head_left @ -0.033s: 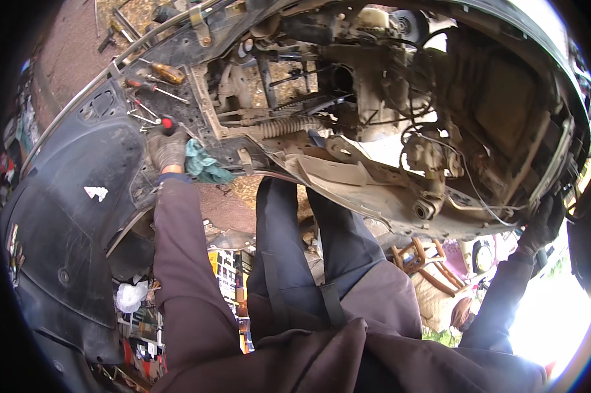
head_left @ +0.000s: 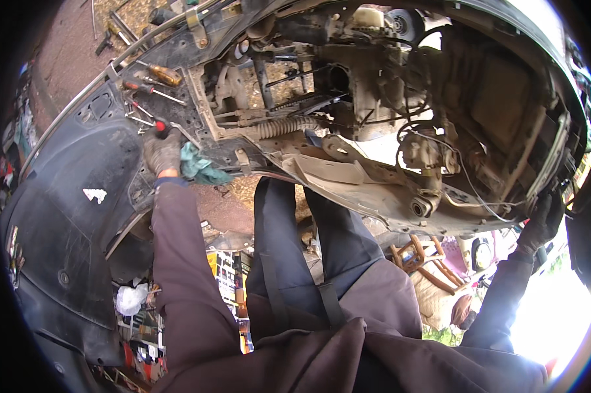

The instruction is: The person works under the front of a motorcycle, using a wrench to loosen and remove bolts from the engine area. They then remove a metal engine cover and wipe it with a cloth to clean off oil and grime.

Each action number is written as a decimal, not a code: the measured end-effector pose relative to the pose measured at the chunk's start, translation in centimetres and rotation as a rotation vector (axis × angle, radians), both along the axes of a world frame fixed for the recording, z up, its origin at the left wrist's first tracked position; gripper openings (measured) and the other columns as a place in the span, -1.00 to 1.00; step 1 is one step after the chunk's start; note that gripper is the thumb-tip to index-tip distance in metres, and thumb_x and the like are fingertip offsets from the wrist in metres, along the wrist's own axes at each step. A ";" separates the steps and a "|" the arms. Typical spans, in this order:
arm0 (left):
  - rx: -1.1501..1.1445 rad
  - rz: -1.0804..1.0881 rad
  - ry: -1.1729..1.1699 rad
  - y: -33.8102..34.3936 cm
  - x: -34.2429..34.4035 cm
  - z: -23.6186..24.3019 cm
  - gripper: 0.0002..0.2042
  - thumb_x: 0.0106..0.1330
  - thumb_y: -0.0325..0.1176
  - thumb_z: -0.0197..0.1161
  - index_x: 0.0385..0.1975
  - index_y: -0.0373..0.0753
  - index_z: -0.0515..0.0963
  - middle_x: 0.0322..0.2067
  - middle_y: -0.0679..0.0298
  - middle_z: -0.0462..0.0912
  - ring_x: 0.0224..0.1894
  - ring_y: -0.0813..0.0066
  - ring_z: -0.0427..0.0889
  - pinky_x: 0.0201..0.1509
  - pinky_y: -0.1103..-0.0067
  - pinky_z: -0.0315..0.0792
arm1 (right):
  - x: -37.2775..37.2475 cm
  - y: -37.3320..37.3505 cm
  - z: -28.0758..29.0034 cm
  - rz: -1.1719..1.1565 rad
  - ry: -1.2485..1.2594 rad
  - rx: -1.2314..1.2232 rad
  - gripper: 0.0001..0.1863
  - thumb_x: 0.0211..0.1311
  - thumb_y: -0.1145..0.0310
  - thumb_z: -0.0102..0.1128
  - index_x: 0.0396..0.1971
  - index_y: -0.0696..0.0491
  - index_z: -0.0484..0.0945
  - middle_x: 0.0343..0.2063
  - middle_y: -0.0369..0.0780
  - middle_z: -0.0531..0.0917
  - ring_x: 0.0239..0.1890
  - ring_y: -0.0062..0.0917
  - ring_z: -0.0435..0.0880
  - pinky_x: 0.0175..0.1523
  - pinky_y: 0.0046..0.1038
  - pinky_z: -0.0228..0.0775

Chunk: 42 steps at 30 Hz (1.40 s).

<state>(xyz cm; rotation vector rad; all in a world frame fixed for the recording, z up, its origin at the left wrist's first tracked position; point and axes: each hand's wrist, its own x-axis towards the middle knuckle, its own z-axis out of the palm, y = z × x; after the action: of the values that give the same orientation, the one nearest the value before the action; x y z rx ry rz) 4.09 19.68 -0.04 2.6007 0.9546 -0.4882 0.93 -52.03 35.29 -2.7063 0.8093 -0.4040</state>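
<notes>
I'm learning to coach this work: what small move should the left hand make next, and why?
Probably lift the red-ended tool clear: the left hand seems to be closed around it, and loose screwdrivers lie close by.

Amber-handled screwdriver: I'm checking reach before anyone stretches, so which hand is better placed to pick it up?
The left hand, I'd judge: it is among the small tools, just below the amber-handled screwdriver in the view. The right hand is far across, near the picture's right edge.
</notes>
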 end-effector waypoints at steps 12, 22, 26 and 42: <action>-0.171 -0.544 -0.699 -11.8 1.6 20.7 -0.55 0.02 -0.60 0.28 0.00 -0.30 0.49 -0.19 0.14 0.57 -0.18 0.34 0.57 -0.02 0.40 0.49 | 5.8 33.0 -4.7 0.365 0.659 1.452 -0.52 0.24 0.27 0.29 0.09 0.17 0.44 -0.19 -0.08 0.65 -0.17 -0.43 0.66 -0.09 -0.41 0.50; -0.582 -0.702 -0.105 -13.2 -1.1 23.3 -0.73 0.12 -0.37 0.30 -0.17 -0.24 0.58 -0.23 0.07 0.61 -0.14 0.06 0.56 0.00 0.26 0.40 | 7.4 34.2 -10.5 0.289 1.121 1.678 -0.67 0.34 0.18 0.20 -0.07 0.12 0.61 -0.35 -0.28 0.66 -0.40 -0.68 0.64 -0.42 -0.64 0.53; -0.664 -0.830 0.044 -11.6 -1.0 22.9 -0.90 0.15 -0.41 0.25 -0.36 -0.25 0.60 -0.37 0.12 0.63 -0.22 0.08 0.58 -0.06 0.25 0.40 | 9.4 31.3 -10.4 0.499 1.167 1.613 -0.72 0.30 0.28 0.26 -0.08 0.10 0.64 -0.36 -0.31 0.66 -0.36 -0.72 0.59 -0.32 -0.64 0.46; -0.400 -0.389 0.080 -2.4 -2.5 14.2 -0.80 0.34 -0.28 0.20 -0.33 -0.31 0.61 -0.41 0.08 0.64 -0.32 0.15 0.63 -0.13 0.33 0.47 | 13.9 28.7 -13.6 0.861 1.106 0.621 -0.57 0.40 0.29 -0.03 0.22 0.05 0.38 -0.01 -0.04 0.61 0.03 -0.24 0.60 0.13 -0.28 0.43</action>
<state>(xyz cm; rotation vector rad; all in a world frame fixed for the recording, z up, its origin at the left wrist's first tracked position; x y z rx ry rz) 1.59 17.23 14.16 2.4038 0.3178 -0.7940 14.78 -23.34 21.71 -2.1848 -0.1397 1.3494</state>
